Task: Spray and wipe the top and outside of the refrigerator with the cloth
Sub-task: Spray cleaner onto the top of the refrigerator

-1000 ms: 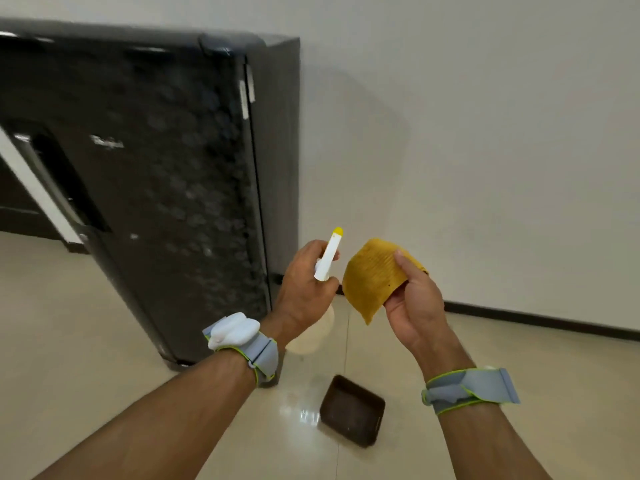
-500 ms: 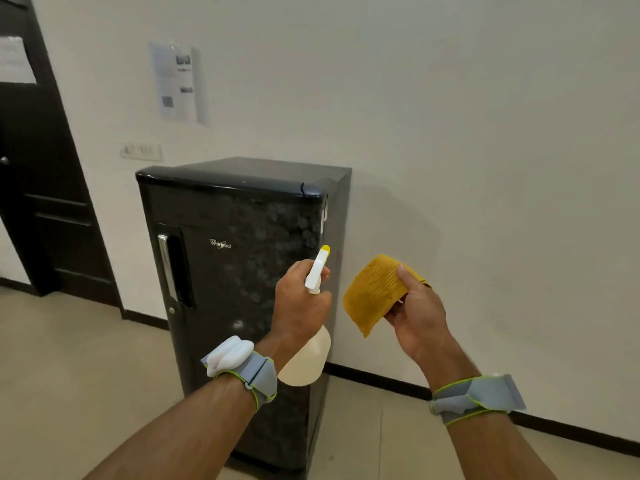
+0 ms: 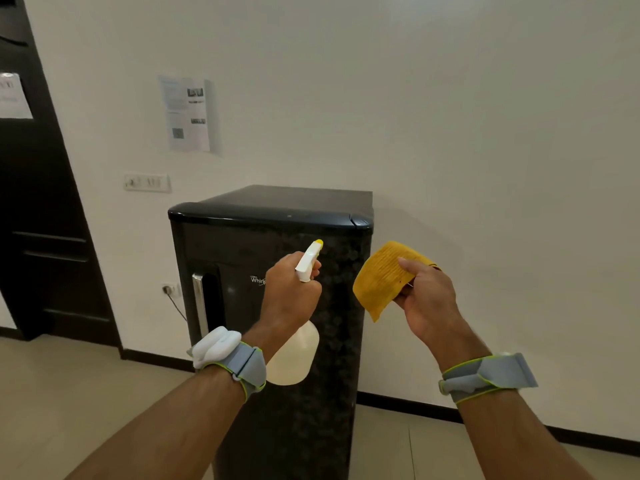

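A small black refrigerator (image 3: 239, 244) stands against the white wall, its door with a chrome handle facing me. My left hand (image 3: 289, 292) grips a white spray bottle (image 3: 294, 355) by the neck, its yellow-tipped nozzle pointing up and right, in front of the door. My right hand (image 3: 427, 299) pinches a folded yellow cloth (image 3: 384, 278), held in the air just right of the refrigerator's upper corner. Neither the bottle nor the cloth touches the refrigerator.
A dark wooden door (image 3: 38, 216) stands at the left. A printed sheet (image 3: 187, 114) and a switch plate (image 3: 147, 182) are on the wall above the refrigerator. A wall socket with a cord (image 3: 171, 291) is left of it. Beige tiled floor (image 3: 69, 393) lies below.
The view has risen from the floor and the refrigerator's lower side to its full front and top. Both hands keep their hold on bottle and cloth, now in front of the door.
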`<state>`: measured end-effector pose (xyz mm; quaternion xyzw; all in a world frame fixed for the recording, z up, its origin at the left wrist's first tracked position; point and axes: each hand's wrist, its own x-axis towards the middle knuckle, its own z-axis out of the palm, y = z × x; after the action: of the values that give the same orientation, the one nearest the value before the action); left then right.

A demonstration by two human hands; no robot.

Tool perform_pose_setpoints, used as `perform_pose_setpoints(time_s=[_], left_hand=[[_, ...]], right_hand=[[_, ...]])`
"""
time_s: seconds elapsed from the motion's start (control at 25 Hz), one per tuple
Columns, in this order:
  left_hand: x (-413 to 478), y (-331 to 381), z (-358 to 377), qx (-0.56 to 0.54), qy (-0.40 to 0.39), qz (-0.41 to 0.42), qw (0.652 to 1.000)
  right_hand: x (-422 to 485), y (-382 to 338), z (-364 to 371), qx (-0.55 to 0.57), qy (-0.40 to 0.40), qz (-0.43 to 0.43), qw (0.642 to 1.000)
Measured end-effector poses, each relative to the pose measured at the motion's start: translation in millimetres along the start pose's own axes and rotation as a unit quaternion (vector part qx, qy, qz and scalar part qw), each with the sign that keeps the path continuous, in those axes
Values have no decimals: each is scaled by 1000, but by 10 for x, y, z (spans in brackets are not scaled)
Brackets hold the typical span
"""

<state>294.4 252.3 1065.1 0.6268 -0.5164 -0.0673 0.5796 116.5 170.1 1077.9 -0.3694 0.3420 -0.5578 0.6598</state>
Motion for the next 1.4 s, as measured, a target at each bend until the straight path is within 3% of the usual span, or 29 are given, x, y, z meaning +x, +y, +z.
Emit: perform_pose_setpoints(time_s=[0.68, 1.28, 1.4], left_hand=[[1177, -475, 19, 10, -104, -28, 994], [1422, -1067, -1000, 37, -33, -49, 998], [1410, -1167, -1183, 54, 11, -59, 997]], right_hand=[[1226, -362, 952, -64, 58, -129, 988], [1034, 14, 2084, -121, 43, -154, 980], [992, 102, 2260, -123, 37, -157, 979]])
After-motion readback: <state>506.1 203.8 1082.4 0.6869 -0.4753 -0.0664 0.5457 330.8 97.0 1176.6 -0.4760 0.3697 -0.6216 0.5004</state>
